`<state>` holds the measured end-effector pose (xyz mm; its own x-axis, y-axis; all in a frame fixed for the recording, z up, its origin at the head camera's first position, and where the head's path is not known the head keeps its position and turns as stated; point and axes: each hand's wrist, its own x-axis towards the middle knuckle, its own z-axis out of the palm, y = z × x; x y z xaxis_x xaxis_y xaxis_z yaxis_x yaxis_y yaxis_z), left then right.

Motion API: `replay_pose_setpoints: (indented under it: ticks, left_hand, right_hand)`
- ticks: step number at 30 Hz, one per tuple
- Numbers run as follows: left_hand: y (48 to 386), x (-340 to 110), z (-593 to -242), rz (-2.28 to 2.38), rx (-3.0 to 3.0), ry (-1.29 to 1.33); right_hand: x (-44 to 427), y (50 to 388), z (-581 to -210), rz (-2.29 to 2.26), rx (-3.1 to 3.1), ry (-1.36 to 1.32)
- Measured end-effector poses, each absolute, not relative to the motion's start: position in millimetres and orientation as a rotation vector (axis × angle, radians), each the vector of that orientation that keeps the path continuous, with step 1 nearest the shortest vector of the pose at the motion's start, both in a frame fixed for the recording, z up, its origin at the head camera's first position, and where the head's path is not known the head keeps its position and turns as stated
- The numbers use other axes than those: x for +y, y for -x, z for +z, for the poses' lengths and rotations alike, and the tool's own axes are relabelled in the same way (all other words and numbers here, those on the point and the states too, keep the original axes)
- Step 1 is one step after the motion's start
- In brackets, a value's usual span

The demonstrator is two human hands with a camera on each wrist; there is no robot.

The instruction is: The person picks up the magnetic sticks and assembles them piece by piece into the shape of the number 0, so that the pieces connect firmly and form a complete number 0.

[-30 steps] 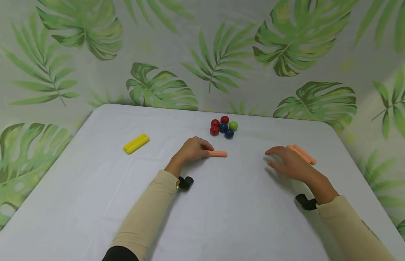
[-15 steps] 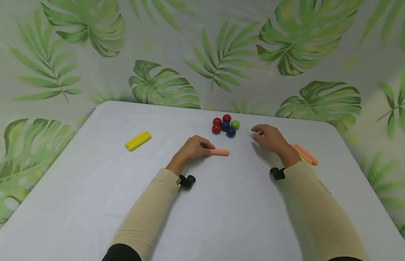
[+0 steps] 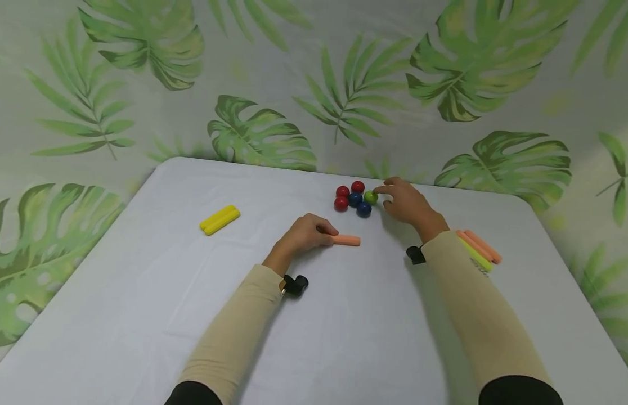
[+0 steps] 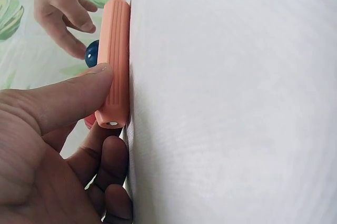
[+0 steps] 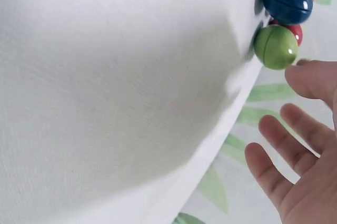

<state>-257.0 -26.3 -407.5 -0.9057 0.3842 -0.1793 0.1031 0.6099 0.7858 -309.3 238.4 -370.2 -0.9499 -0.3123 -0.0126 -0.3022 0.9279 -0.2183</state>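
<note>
My left grip (image 3: 305,232) pinches an orange stick (image 3: 347,241); my loose-fingered right grip (image 3: 407,202) is beside clustered balls (image 3: 355,199) near the table's far edge (image 3: 273,173).

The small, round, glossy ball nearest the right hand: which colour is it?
Green; this ball shows best in the right wrist view.

Head view looks down; wrist views sit close; all share balls (image 3: 355,199)
</note>
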Motion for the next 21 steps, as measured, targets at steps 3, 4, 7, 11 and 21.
replay_pose_setpoints:
  ticks: [3,4,7,11,21]
  left_hand:
    - [257,-25,-408,1.19,2.505,-0.39]
    - [257,-25,-408,1.194,2.504,-0.383]
    - [257,-24,-408,1.196,2.51,-0.37]
    - [257,-23,-411,1.186,2.509,-0.388]
    - [259,-25,-409,1.172,2.523,-0.403]
  right_hand:
    - [239,312,-370,-0.339,3.011,0.466]
    - [239,313,-369,-0.343,3.001,0.475]
    - [238,316,-370,-0.352,2.971,0.51]
    - [242,317,-375,-0.433,2.952,0.453]
    - [261,322,-392,-0.637,2.921,0.343]
